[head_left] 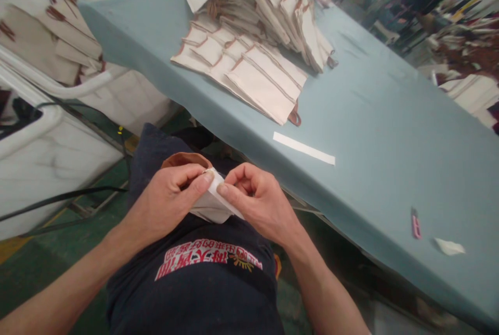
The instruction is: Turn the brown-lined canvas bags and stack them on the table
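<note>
We're pinching the small white cloth piece [212, 209] in our lap, left hand [169, 197] at its 9 o'clock, right hand [259, 202] at 3, both sets of fingertips closed tight on its top edge (neither nearer). Its body hangs toward 6, over the dark apron [195, 304].

Fanned cream pouches [253, 59] on teal table [390, 132], white strip [304, 148], small red tool [416, 223].

A line of red-and-white Chinese characters [195, 263] is printed across the dark garment [218, 304] near the camera. They appear upside down, probably too distorted to read. A small yellow sunburst emblem [242, 262] is beside them.
</note>
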The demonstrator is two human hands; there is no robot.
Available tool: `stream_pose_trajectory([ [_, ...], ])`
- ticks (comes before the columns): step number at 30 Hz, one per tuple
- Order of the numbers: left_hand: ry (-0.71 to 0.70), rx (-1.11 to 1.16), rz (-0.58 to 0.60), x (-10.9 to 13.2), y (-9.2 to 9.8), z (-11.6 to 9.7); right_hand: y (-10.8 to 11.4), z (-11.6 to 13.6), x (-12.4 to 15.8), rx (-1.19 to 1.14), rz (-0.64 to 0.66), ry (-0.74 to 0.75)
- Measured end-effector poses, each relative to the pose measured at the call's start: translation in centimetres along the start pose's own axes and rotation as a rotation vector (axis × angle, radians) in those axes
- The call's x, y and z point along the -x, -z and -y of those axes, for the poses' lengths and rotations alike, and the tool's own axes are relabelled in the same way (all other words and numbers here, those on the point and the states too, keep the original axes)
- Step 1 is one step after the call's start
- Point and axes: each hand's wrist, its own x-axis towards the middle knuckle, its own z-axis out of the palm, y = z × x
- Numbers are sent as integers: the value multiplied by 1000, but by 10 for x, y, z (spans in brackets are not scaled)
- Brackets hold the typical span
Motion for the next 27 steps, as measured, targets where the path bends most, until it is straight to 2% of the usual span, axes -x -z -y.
stream_pose_trajectory([
  [5, 76, 2, 6, -1, -1, 0, -11, -10, 0, 58, -48, -6],
  [8, 116, 2, 28, -1, 0, 0, -15, -18, -4, 55, -29, -31],
  [17, 171, 90, 87, 5, 3, 1, -14, -21, -6, 45, -7, -24],
  [20, 189, 44, 43, 7, -1, 3, -17, -20, -6, 64, -7, -23],
  [24, 117, -39, -41, 7, -8, 6, -19, -16, -4, 140, -14, -27],
  [27, 78, -63, -97, 4, -9, 9, -16, -10, 9, 219, -50, -21],
])
